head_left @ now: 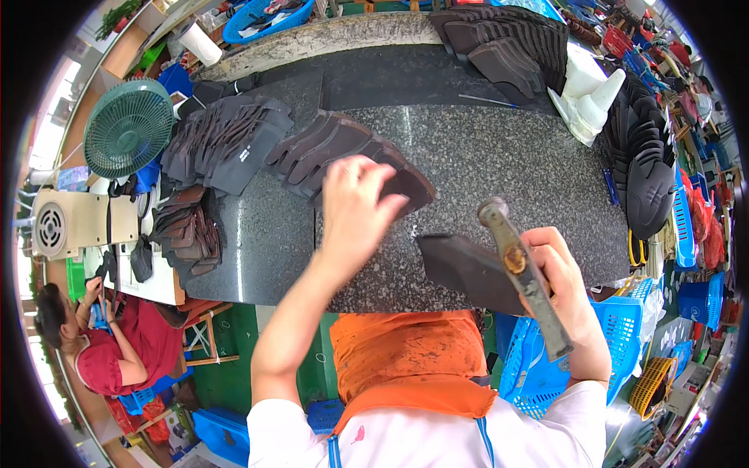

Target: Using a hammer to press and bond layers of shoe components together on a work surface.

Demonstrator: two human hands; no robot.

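Observation:
My left hand (355, 204) reaches over the speckled granite slab (499, 156) and pinches the nearest dark brown shoe piece (409, 187) at the end of a fanned row of such pieces (328, 148). My right hand (563, 292) grips a rusty hammer (519, 261), its head raised, and also holds a flat dark sole-shaped piece (468, 269) near the slab's front edge.
Stacks of dark pieces (222, 140) lie at the slab's left, more (507, 43) at the back. A green fan (127, 129) and a beige machine (74, 222) stand left. Another person in red (117, 351) sits lower left. Blue baskets (546, 359) stand to my right.

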